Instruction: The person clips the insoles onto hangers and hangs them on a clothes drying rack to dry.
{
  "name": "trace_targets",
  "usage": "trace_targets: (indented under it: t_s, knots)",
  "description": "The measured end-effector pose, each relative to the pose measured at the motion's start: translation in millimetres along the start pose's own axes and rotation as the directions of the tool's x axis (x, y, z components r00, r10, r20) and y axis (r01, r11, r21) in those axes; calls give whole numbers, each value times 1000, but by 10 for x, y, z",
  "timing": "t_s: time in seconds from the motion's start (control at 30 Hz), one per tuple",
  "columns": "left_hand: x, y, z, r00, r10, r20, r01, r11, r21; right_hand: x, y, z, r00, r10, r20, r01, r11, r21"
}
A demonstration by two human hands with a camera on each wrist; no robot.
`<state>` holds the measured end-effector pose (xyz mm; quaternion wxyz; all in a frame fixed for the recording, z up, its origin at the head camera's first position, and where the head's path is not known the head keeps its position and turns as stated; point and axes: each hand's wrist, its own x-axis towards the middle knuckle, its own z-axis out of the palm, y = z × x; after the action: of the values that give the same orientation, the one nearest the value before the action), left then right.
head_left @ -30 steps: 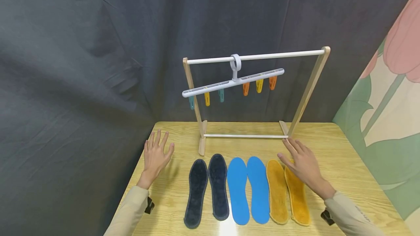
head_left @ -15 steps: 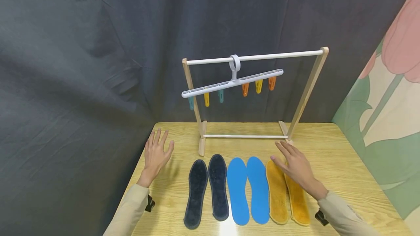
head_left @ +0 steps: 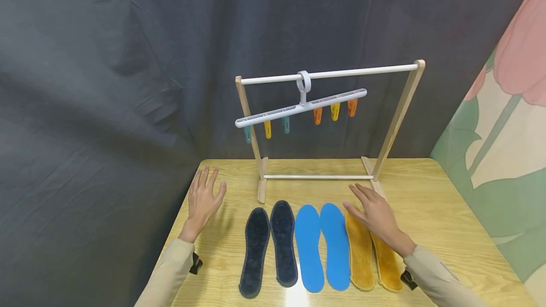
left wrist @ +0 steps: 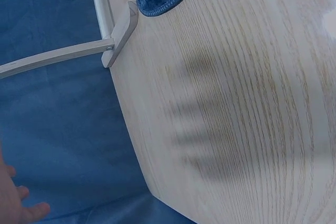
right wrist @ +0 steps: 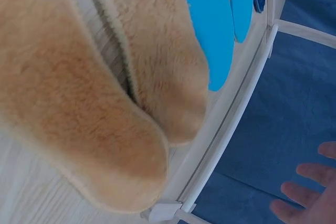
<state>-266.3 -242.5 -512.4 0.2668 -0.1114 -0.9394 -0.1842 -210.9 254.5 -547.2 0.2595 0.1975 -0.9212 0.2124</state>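
Observation:
My left hand (head_left: 204, 203) hovers over the table's left side with spread fingers, holding nothing; its shadow shows in the left wrist view. My right hand (head_left: 375, 217), also holding nothing, is held above the upper ends of two fuzzy yellow-orange insoles (head_left: 359, 255), partly covering them in the head view. Its fingers are extended toward the left and back. Left of these lie two flat blue insoles (head_left: 309, 250), then two dark plush insoles (head_left: 283, 245). All the insoles lie side by side in a row, toes pointing to the back.
Behind the insoles stands a wooden rack (head_left: 398, 117) with a white top rail (head_left: 362, 71). A pale hanger (head_left: 277, 113) hangs from the rail, carrying several coloured clips (head_left: 335, 112). A dark curtain (head_left: 106, 108) covers the back and left; a flower-patterned panel (head_left: 507, 146) borders the right.
My right hand has shifted left, from the outer yellow-orange insole to over the upper ends of both. My left hand stays in place. Insoles and rack are unchanged.

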Motion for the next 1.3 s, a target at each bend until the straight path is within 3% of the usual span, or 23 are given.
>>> trace_targets:
  t_s: [0.2, 0.3, 0.53, 0.97, 1.3]
  knots:
    - [-2, 5, -17, 999, -36, 37, 37, 999, -29, 34, -47, 76, 999, -40, -30, 40, 999, -8]
    - [5, 7, -26, 997, -58, 53, 61, 997, -56, 45, -106, 89, 1000, -22, -4, 22, 1000, -6]
    - [29, 12, -32, 998, -52, 37, 54, 996, -70, 72, -203, 157, 998, 13, 56, -13, 1000, -3]
    - [44, 28, -32, 997, -52, 49, 57, 994, -94, 109, -367, 280, 998, -13, 69, 10, 999, 39]
    - [76, 82, -26, 990, -108, 89, 121, 979, -163, 112, -442, 340, 991, 19, 134, -29, 997, 76]
